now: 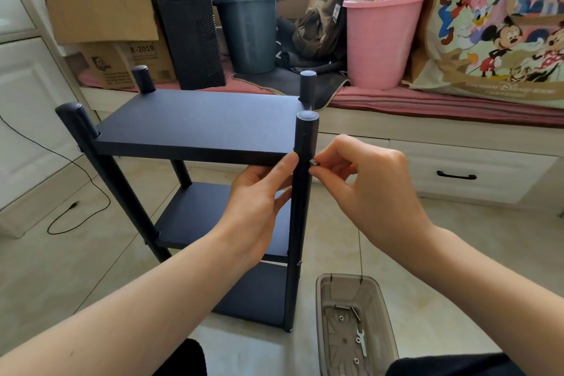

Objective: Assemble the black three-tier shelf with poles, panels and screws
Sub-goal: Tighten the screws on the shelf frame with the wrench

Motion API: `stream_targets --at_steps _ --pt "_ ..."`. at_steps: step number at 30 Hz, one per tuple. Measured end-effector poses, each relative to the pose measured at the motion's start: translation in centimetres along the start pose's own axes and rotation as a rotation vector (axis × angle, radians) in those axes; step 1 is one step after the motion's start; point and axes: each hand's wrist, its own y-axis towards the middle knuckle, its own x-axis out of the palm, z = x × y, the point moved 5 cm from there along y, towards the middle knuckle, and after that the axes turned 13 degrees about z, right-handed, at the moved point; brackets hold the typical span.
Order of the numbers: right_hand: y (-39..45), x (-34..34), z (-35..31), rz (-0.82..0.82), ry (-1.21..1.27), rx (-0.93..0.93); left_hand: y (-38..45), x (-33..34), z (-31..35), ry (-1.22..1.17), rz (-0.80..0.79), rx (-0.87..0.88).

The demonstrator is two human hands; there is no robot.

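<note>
- My right hand (pixel 360 189) pinches a screw (pixel 314 163) at the near-right pole (pixel 302 192), just under the top panel (pixel 198 122).
- Screw axis horiz., pole vertical; screw goes in leftward from the pole's right side.
- Left hand (pixel 259 201) holds pole & panel edge opposite. Right does the driving.

Shelf panels (pixel 198 122): matt black, smooth, look like coated board. Poles (pixel 300 207): black, smooth, slight sheen, rounded caps. Screw (pixel 314 163): shiny metal. Tray (pixel 323 299): grey-brown translucent plastic, glossy; small metal parts inside. Floor (pixel 45 278): pale tiles, faint gloss. Pink bucket (pixel 381 40): smooth plastic. Dark bin (pixel 247 33): matt plastic. Boxes (pixel 103 9): brown cardboard, rough. Cushion (pixel 427 101): pink cloth.
</note>
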Motion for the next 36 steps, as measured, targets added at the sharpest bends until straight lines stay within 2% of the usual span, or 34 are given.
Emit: stream_targets --at_steps 9,14,19,26,30,32,36 --pt "0.1 -0.1 0.0 0.037 -0.037 -0.024 0.0 0.2 0.1 -0.023 -0.007 0.008" --pt "0.2 -0.1 0.4 0.048 0.004 0.067 0.0 0.2 0.0 -0.030 -0.009 -0.007" --pt "0.4 0.1 1.6 -0.001 0.173 0.300 0.1 0.3 0.0 -0.020 -0.016 -0.009" --pt "0.4 0.4 0.7 0.049 0.042 0.159 0.2 0.2 0.0 -0.017 -0.004 -0.005" --pt "0.3 0.6 2.1 -0.023 0.290 0.441 0.2 0.2 0.0 -0.011 -0.007 0.000" --pt "0.4 0.4 1.7 -0.002 0.185 0.332 0.1 0.2 -0.1 -0.009 -0.011 0.002" --pt "0.3 0.3 -0.1 0.060 -0.078 -0.005 0.1 0.2 0.0 -0.012 -0.010 0.006"
